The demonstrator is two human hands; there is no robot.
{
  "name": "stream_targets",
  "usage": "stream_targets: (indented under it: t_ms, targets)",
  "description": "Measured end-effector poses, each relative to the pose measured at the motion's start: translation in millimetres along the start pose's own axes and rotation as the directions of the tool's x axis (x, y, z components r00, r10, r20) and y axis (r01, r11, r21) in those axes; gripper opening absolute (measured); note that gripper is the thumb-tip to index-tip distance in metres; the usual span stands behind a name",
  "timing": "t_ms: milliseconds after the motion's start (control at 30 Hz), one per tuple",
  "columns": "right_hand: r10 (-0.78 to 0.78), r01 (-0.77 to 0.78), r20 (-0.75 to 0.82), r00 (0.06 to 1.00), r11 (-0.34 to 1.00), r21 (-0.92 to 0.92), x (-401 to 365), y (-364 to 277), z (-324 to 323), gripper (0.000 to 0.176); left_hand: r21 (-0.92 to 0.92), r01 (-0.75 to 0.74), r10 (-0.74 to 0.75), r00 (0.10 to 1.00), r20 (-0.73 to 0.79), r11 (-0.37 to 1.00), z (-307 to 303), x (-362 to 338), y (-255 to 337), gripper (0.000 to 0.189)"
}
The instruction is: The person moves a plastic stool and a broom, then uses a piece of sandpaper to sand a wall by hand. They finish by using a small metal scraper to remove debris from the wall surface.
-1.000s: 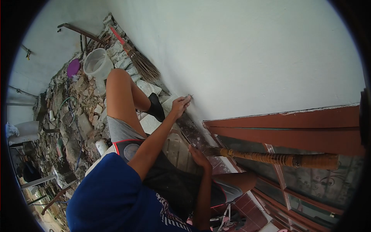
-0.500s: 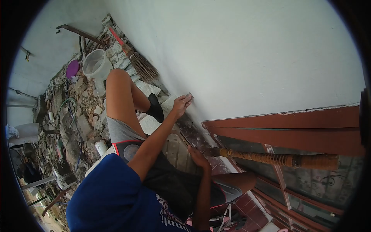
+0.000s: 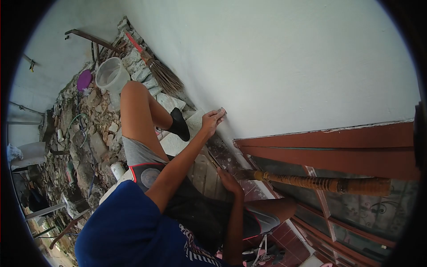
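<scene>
My left hand reaches to the foot of the white wall, fingers pinched together at its surface. Whatever small thing it holds is too hidden to name. Lower down, my right hand has its fingers closed at the end of a thin, long edge or strip, beside a pale slatted surface between my legs. I cannot make out exactly what it grips. A brush-like tool with a wrapped handle lies just to the right of that hand.
A broom leans along the wall near a clear plastic tub and a purple item. Broken rubble covers the ground at left. A red-brown frame borders the wall, with window panes below.
My left hand has shifted slightly right and up along the wall, its fingers still together. The right hand has barely moved.
</scene>
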State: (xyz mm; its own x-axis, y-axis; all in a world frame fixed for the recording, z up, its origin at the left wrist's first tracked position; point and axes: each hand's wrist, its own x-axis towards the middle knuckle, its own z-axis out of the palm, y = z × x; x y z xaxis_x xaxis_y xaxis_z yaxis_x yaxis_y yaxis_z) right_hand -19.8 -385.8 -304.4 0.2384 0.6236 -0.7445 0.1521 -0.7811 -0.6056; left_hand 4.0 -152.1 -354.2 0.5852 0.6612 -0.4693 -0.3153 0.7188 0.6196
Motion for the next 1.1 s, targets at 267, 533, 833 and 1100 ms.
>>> stream_targets:
  t_ms: [267, 533, 833, 1100]
  targets:
    - [0.038, -0.039, 0.033, 0.999, 0.999, 0.035, -9.0, -14.9, -5.4, 0.064, 0.083, 0.048, -0.043, 0.997, -0.060, 0.995, -14.8, 6.9, -4.0, 0.017]
    - [0.067, -0.069, 0.032, 0.997, 0.995, 0.069, -15.6, -17.6, -8.4, 0.066, 0.086, -0.003, 0.011, 0.996, -0.093, 0.996, -29.6, -3.7, -3.1, 0.024]
    - [0.021, -0.020, -0.007, 1.000, 0.999, 0.041, -6.3, -4.3, -2.2, 0.066, 0.396, -0.193, 0.229, 0.972, -0.044, 0.898, -22.3, -12.4, 5.2, 0.023]
    - [-0.169, 0.190, -0.251, 0.953, 0.980, 0.065, 3.1, 13.7, 11.3, 0.062, 0.559, -0.370, 0.413, 0.909, 0.054, 0.742, -7.0, -18.3, 12.8, 0.020]
